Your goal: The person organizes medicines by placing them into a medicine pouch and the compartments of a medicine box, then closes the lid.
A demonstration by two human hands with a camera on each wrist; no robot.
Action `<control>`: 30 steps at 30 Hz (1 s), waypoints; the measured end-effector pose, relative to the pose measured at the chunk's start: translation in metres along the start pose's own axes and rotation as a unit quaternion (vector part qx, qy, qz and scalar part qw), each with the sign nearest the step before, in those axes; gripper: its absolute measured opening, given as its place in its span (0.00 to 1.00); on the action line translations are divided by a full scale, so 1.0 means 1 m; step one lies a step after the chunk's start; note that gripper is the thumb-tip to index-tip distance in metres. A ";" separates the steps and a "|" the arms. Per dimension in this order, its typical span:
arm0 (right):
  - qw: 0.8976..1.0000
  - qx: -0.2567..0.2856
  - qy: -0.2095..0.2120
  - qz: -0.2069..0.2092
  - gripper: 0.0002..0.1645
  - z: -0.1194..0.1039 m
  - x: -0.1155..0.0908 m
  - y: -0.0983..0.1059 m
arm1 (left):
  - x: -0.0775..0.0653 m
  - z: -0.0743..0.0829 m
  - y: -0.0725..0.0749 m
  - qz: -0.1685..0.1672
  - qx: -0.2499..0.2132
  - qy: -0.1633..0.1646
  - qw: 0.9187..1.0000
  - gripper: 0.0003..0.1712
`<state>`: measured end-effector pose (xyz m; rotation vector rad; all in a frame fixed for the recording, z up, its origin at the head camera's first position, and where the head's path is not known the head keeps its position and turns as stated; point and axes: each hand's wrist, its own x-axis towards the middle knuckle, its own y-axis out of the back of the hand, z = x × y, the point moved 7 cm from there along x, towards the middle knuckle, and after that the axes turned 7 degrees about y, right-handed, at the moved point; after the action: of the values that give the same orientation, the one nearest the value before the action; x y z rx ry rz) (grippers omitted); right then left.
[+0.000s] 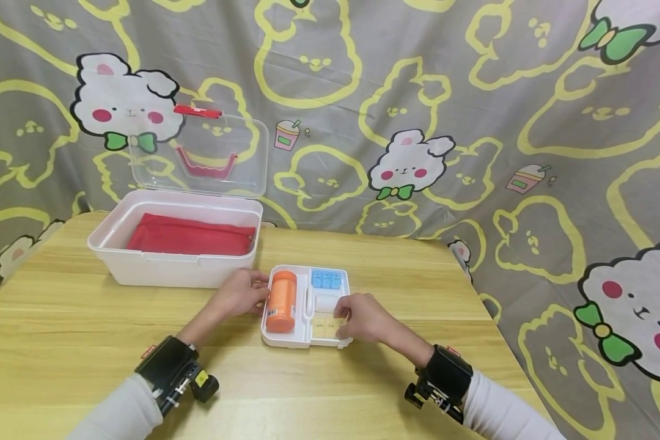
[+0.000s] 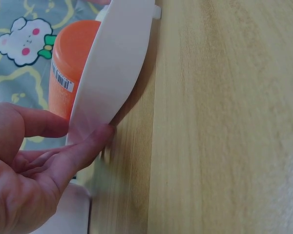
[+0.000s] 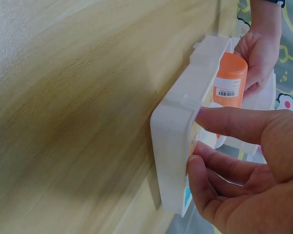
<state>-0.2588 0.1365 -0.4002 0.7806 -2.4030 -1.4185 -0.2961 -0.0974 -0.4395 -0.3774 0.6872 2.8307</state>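
Note:
A white divided tray (image 1: 302, 343) with a raised middle handle lies on the table. In its left compartment lies an orange bottle (image 1: 282, 302) with a barcode label. The right side contains a blue pill case (image 1: 326, 279), a white cylindrical item (image 1: 325, 303) and a yellow pill case (image 1: 323, 327). My left hand (image 1: 243, 292) holds the tray's left wall, one fingertip at the rim and another low on the outside (image 2: 105, 132). Across the right end of the yellow case, my right hand (image 1: 367, 318) pinches it with thumb and fingers, knuckles over the tray's rim (image 3: 178, 109).
Behind my left hand stands a white storage box (image 1: 159, 269) with a red zippered pouch (image 1: 192, 235) inside. Its transparent lid (image 1: 253, 156) is raised against the patterned curtain (image 1: 330, 183). The wooden table (image 1: 286, 397) ends at the curtain.

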 end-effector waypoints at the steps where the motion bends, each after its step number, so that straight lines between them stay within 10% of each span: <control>1: 1.000 0.001 -0.001 0.000 0.15 0.000 0.000 0.000 | 0.000 0.000 0.000 0.001 0.001 -0.001 1.000 0.23; 20: 0.980 0.091 -0.106 0.141 0.14 0.045 0.006 0.021 | 0.000 0.000 0.000 0.006 0.005 -0.001 1.000 0.22; 30: 0.946 0.234 -0.164 0.150 0.23 0.069 0.018 0.003 | 0.000 0.001 -0.001 0.004 -0.001 0.003 1.000 0.22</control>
<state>-0.3059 0.1784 -0.4332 0.2475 -3.0122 -0.9268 -0.2956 -0.0962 -0.4386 -0.3849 0.6890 2.8382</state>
